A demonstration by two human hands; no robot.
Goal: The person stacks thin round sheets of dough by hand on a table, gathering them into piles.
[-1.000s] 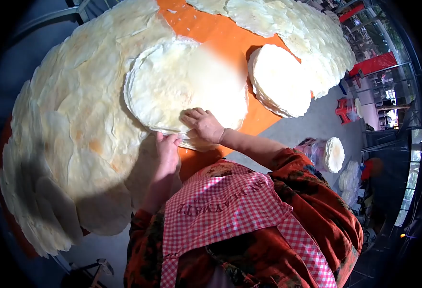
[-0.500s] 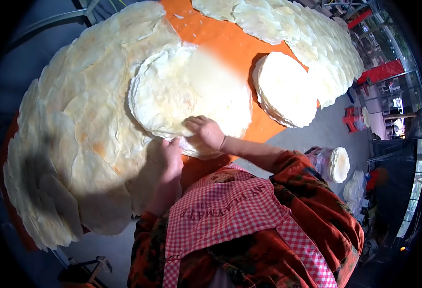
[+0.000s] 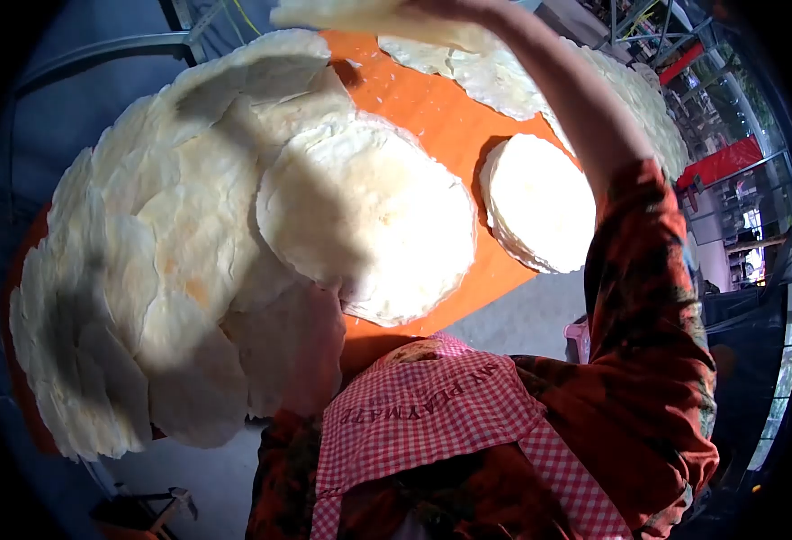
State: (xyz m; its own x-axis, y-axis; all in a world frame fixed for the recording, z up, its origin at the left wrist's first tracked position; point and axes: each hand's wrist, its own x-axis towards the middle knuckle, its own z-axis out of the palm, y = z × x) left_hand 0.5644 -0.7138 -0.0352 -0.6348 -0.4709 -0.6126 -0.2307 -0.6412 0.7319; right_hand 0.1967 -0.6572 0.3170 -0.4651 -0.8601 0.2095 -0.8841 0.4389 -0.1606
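Note:
At the top edge my right hand [image 3: 450, 7], partly cut off and blurred, is closed on a thin pale flatbread sheet [image 3: 369, 18] stretching out to the left. Below it lies a round stack of flatbread [image 3: 405, 216], with a shadow over its left part. My left hand does not show clearly; a pinkish, shaded patch lies by the lower left of the stack, and its fingers cannot be made out. Many overlapping sheets [image 3: 180, 234] cover the left side of the orange surface [image 3: 432, 99].
A second round stack [image 3: 544, 202] stands on the orange surface to the right. More overlapping sheets [image 3: 486, 72] lie at the far side. Metal frame bars [image 3: 99, 58] are at the upper left. A pink object [image 3: 578, 340] is on the floor side, right of the checked apron [image 3: 432, 409].
My right hand has left the middle stack and swung up to the top edge, where it now holds a sheet. My left hand's fingers no longer show. The view has shifted slightly.

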